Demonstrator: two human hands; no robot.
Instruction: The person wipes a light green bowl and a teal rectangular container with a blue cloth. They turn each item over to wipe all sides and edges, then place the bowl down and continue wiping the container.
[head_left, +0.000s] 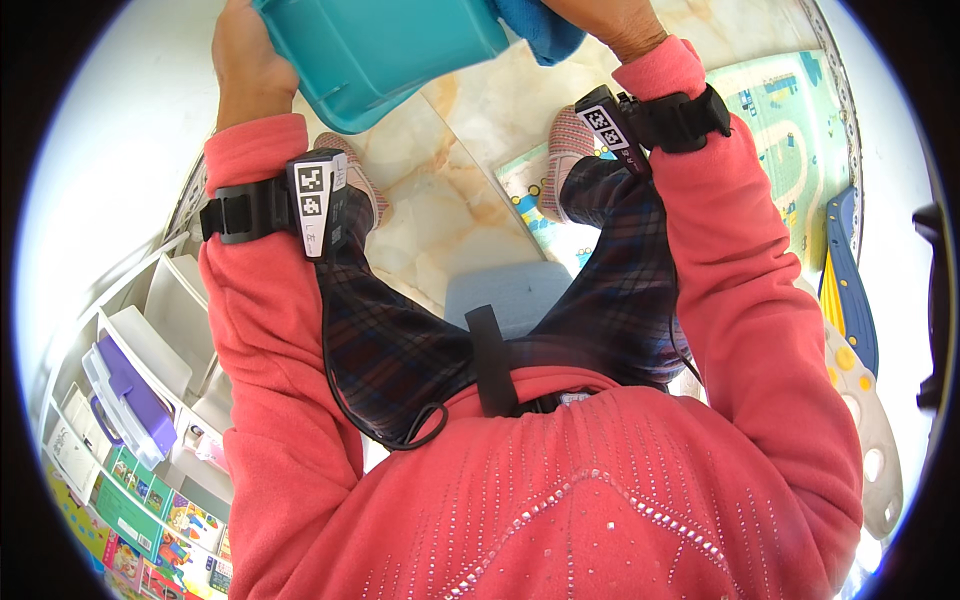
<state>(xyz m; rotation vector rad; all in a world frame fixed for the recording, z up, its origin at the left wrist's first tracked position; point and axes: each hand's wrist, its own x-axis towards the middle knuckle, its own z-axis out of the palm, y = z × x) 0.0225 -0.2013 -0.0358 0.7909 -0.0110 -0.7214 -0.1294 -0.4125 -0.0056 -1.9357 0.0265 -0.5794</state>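
Note:
At the top of the head view a teal plastic bin is tilted, its far part cut off by the picture's edge. My left hand grips the bin's left side, with the fingertips out of sight. Just right of the bin, my right hand is at a blue cloth that touches the bin's right end. The fingers of that hand are mostly beyond the top edge, but the cloth bunches under them. Both forearms reach forward over the marble-patterned floor.
A grey-blue seat shows between my legs. At the left stands a white shelf with a purple case and children's books. A printed play mat lies at the right, near a blue and yellow plastic piece.

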